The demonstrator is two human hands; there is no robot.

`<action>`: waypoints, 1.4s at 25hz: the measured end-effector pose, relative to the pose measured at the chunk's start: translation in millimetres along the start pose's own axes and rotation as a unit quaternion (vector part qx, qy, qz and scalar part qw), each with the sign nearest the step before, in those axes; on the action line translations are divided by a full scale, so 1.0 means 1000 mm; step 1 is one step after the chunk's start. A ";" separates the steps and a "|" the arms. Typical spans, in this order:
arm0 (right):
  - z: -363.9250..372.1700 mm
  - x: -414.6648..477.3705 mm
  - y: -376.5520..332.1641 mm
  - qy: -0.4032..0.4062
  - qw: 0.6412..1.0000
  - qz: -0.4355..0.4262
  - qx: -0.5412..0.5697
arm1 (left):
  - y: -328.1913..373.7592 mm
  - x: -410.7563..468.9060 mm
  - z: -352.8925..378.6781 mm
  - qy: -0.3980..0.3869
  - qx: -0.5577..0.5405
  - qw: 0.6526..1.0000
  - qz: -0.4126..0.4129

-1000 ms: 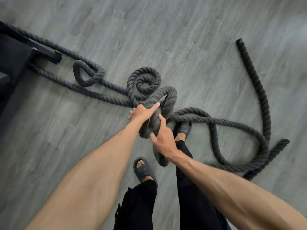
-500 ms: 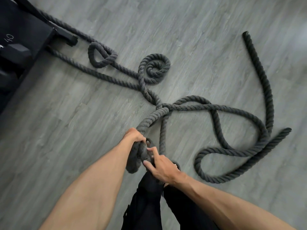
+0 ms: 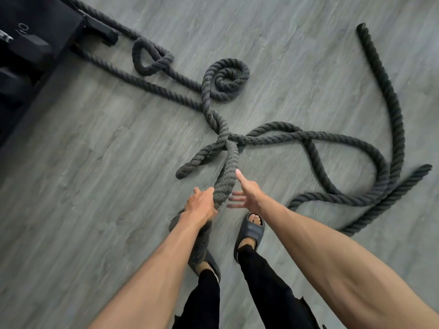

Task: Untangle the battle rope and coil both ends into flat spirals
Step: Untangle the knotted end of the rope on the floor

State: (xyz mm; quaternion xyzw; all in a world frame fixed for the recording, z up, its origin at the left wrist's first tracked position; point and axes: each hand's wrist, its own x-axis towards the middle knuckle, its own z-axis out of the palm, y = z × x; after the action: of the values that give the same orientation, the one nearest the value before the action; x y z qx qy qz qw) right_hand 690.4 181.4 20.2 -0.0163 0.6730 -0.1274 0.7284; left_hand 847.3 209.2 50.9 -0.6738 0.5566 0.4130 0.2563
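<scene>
1. Grey plank floor [image 3: 297, 67] carries the rope [image 3: 351, 140], tangled in loops, with one small spiral [image 3: 229, 78] near a black rack [image 3: 42, 27].
2. Left hand [image 3: 200, 206] grips a raised strand [image 3: 229, 167].
3. Right hand [image 3: 248, 195] is released, fingers spread, just beside it.

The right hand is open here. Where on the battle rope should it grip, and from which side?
Probably the lifted stretch of the battle rope, between the gripping left hand and the crossing on the floor. It hangs clear of the floor, so a grip can close round it. The open right hand is just beside it: come in from the right.
</scene>
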 end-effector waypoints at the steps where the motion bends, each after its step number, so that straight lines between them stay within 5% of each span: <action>1: 0.011 0.010 0.003 -0.004 1.000 -0.011 0.011 | -0.008 0.000 0.004 0.002 -0.004 1.000 0.013; 13: 0.084 0.035 0.097 0.079 0.983 -0.113 -0.120 | -0.094 0.005 0.056 0.003 -0.230 0.973 -0.019; 18: 0.056 0.069 0.118 0.124 0.947 -0.132 -0.266 | -0.092 0.053 0.045 0.110 -0.207 0.969 -0.077; 21: 0.037 0.101 0.115 0.141 0.937 -0.146 -0.285 | -0.095 0.089 0.072 0.092 -0.147 0.983 -0.058; 31: 0.014 0.131 0.075 0.170 0.903 -0.174 -0.353 | -0.053 0.133 0.067 0.038 -0.237 0.971 0.021; 35: -0.013 0.169 0.027 0.194 0.883 -0.194 -0.382 | -0.038 0.188 0.048 0.065 -0.274 0.959 -0.009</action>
State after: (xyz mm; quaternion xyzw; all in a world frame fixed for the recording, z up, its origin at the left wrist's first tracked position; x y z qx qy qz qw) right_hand 692.4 174.2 -151.5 -0.3986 0.7807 -0.0001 0.4814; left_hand 878.7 155.7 -137.2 -0.7483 0.4314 0.5030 0.0287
